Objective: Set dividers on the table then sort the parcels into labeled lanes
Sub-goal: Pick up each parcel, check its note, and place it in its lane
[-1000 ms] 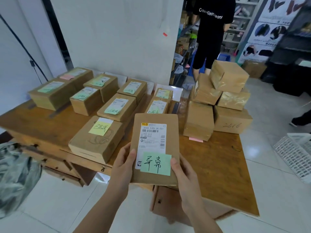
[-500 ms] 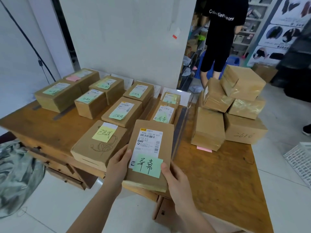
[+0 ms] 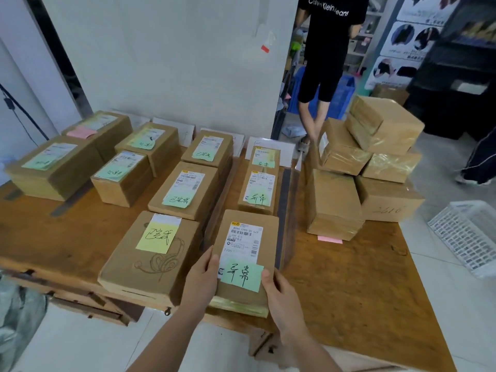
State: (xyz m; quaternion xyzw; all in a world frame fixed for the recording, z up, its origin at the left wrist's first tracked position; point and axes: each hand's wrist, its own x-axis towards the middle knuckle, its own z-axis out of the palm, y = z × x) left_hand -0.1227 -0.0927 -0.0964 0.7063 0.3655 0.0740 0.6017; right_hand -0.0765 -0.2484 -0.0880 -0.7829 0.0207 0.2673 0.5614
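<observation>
Stockroom corner, white wall behind, pale tiled floor; a wooden worktop point(image 3: 349, 277) carries taped brown parcels in rows running away from the viewer. Head view: the parcel in hand point(image 3: 248, 237) lies lengthwise at the near end of the fourth row from the left, its near end at the worktop's front edge. Whether its underside is fully down, I cannot tell. Left hand point(image 3: 202, 280) takes the near left corner, thumb on top beside the shipping label, fingers curled down the side. Right hand point(image 3: 281, 299) takes the near right corner, thumb on top by the green note point(image 3: 241, 275), fingers round the side. Both grips are closed on the box, neither spread. The next parcel ahead point(image 3: 259, 191) bears a note with the same two handwritten characters, so the lane looks right to me. A dark divider strip point(image 3: 284, 210) runs along the lane's right side, just beside the held box; what looks like a wooden slat point(image 3: 220, 200) bounds the left. White cards point(image 3: 271, 147) lean against the wall at the lane heads. An unsorted stack point(image 3: 362, 170) sits right of the strip, a pink note point(image 3: 329, 239) at its foot. To finish the step well: lower flat and push forward until the far end meets the parcel ahead. Hold the long edges parallel to the dividers without nudging the strip, bring the near end clear of the worktop edge, and leave the note face up and readable. Lift the thumbs off last.
</observation>
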